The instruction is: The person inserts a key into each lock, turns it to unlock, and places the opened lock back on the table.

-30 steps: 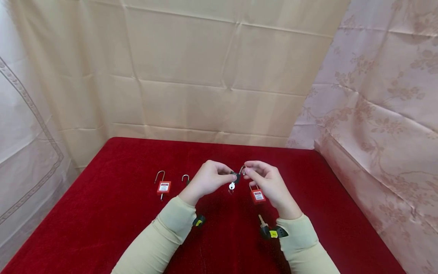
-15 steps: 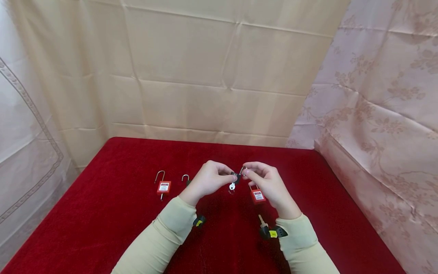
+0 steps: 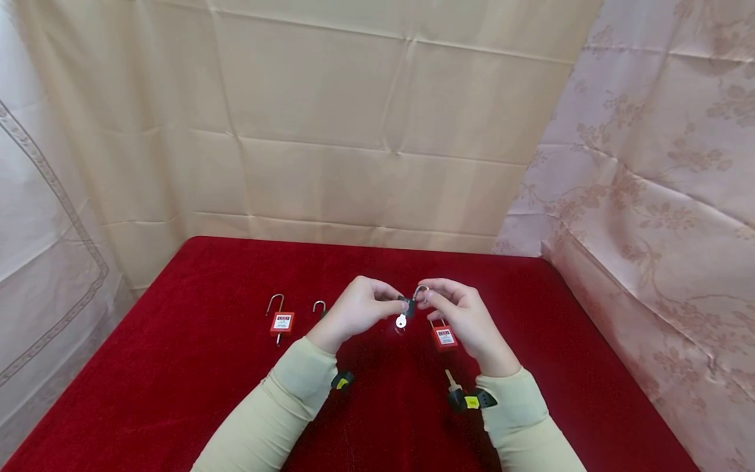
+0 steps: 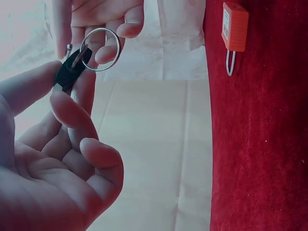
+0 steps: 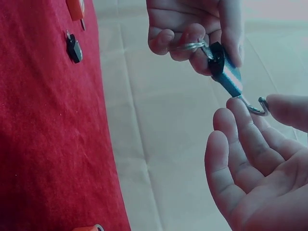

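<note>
Held up over the red table is a small black padlock (image 3: 409,307), its silver shackle (image 5: 255,109) raised out of the body. My left hand (image 3: 366,307) pinches the body between thumb and fingers. At the shackle's hooked end is my right hand (image 3: 466,318), with thumb and fingertips pinching the metal. A silver key (image 3: 401,321) sits in the padlock's base, and a metal key ring (image 5: 192,45) hangs from it, near my left fingers in the right wrist view.
A red padlock (image 3: 282,323) with raised shackle lies at left. Beside it a small black padlock (image 5: 74,48) is partly behind my left hand in the head view. Another red padlock (image 3: 445,337) lies under my right hand. Curtains (image 3: 330,131) hang behind the red-covered table (image 3: 236,275).
The held padlock's shackle has turned slightly, so its hooked end shows more. The body and key have shifted a little with it. Both hands stay almost in place.
</note>
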Action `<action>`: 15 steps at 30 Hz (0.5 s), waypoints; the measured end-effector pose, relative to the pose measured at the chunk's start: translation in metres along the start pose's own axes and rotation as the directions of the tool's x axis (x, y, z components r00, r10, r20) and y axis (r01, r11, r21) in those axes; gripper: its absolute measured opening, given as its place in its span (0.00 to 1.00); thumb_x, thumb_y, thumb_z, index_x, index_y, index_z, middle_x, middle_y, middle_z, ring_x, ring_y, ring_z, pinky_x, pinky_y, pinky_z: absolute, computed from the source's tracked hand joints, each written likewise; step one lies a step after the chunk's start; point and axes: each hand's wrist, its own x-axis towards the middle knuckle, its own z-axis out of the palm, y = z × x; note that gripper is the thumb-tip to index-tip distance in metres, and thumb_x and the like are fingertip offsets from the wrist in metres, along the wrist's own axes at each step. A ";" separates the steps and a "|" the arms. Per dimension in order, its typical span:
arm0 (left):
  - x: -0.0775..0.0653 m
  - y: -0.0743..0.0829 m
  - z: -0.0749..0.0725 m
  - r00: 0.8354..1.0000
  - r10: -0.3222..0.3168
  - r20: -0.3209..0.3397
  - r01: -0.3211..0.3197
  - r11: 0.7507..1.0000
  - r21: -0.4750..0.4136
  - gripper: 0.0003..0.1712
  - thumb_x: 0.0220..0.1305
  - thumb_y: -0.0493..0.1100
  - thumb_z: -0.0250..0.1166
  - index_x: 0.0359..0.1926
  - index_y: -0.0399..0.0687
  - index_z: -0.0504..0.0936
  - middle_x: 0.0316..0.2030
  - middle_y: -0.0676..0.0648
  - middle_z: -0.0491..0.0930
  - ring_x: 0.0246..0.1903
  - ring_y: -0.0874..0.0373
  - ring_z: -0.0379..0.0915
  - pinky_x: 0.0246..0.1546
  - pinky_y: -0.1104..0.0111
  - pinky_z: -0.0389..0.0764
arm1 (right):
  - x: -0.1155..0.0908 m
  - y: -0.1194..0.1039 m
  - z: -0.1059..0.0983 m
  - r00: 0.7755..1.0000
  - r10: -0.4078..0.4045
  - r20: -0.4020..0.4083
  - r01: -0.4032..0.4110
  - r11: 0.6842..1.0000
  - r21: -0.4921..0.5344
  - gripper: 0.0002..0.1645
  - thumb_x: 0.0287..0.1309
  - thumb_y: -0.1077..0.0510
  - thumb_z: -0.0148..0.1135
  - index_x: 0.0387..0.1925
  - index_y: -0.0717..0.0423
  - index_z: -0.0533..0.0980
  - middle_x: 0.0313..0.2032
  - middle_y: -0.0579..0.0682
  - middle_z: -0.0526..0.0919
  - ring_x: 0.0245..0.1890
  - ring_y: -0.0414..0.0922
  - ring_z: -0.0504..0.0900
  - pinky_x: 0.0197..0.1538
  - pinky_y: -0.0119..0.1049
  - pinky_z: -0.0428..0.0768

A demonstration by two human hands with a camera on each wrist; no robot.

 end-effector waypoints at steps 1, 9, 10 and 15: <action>0.000 0.000 0.000 1.000 -0.003 0.002 0.003 1.000 -0.010 0.06 0.64 0.44 0.72 0.39 0.47 0.91 0.31 0.56 0.87 0.34 0.58 0.80 0.38 0.63 0.80 | 0.000 0.000 0.000 1.000 0.000 0.001 0.000 1.000 0.010 0.17 0.71 0.63 0.60 0.56 0.67 0.77 0.45 0.63 0.85 0.45 0.58 0.84 0.44 0.46 0.85; 0.000 0.000 -0.003 0.999 -0.033 0.018 0.035 0.995 -0.089 0.07 0.62 0.44 0.74 0.40 0.47 0.91 0.30 0.52 0.87 0.31 0.55 0.79 0.34 0.61 0.79 | 0.000 0.000 -0.002 1.000 0.001 0.019 -0.003 0.996 0.092 0.18 0.72 0.64 0.58 0.58 0.70 0.75 0.42 0.58 0.85 0.43 0.55 0.85 0.45 0.48 0.84; 0.000 0.000 -0.003 0.999 -0.039 0.022 0.041 0.994 -0.100 0.08 0.62 0.44 0.74 0.41 0.47 0.91 0.30 0.52 0.87 0.30 0.55 0.79 0.34 0.61 0.79 | 0.000 0.000 -0.002 1.000 0.002 0.019 -0.004 0.995 0.102 0.18 0.72 0.64 0.58 0.58 0.70 0.75 0.42 0.57 0.85 0.43 0.55 0.85 0.45 0.48 0.84; 0.000 0.001 -0.003 0.998 -0.058 0.040 0.063 0.989 -0.134 0.09 0.62 0.44 0.74 0.42 0.46 0.91 0.31 0.49 0.87 0.30 0.54 0.79 0.36 0.58 0.80 | 0.001 0.001 -0.003 1.000 0.004 0.017 -0.006 0.991 0.132 0.15 0.71 0.65 0.58 0.56 0.67 0.77 0.40 0.54 0.85 0.42 0.54 0.85 0.43 0.45 0.85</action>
